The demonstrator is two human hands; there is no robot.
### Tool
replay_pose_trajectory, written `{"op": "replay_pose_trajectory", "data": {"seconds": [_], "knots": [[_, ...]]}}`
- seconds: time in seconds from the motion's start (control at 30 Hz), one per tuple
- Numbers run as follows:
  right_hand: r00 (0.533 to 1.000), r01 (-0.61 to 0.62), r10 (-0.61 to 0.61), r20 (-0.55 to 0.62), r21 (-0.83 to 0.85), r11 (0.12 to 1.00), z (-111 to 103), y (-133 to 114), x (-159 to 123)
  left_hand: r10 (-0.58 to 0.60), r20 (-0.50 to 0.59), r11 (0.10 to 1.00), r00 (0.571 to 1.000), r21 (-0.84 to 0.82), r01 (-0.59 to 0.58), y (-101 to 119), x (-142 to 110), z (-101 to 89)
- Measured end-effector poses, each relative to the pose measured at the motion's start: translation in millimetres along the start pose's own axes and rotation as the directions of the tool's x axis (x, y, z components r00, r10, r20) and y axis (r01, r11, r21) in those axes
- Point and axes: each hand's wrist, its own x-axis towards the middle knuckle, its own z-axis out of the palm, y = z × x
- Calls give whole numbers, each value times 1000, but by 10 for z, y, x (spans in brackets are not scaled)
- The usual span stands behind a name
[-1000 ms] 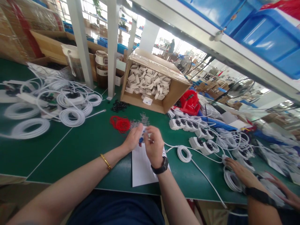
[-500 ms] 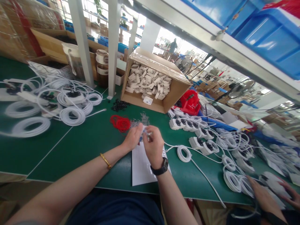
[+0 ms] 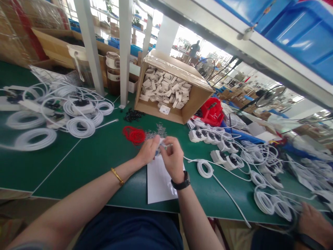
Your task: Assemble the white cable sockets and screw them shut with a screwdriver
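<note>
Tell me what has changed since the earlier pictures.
The co-worker's hand has moved right, off the white cable coils; their other hand no longer shows. The person's left hand and right hand stay together on a small part by the paper; the red loops stay put.

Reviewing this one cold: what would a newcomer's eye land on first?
Probably the open cardboard box heaped with white pieces, at the back of the green table, and the vivid red strands in front of its left corner. Next, at centre, the left hand holds a small pale piece, too blurred to identify, with the right hand up against it. Coiled white cables spread on both sides.
</note>
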Motion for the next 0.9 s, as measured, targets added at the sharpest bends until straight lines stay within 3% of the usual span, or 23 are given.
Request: {"op": "replay_pose_trajectory", "data": {"seconds": [0.4, 0.53, 0.77, 0.9], "knots": [[993, 42, -49, -110, -61, 997, 89, -70, -81, -16, 60, 999, 998, -37, 18, 3, -7, 8], [988, 2, -7, -152, -34, 999, 94, -72, -83, -14, 50, 999, 999, -40, 16, 9, 1, -8], [992, 37, -47, -114, -85, 996, 50, -23, -77, -23, 49, 999, 999, -42, 25, 2, 11, -11], [985, 27, -43, -168, -100, 995, 85, -60, -103, -17, 18, 1000, 1000, -22, 18, 19, -14, 9]]}}
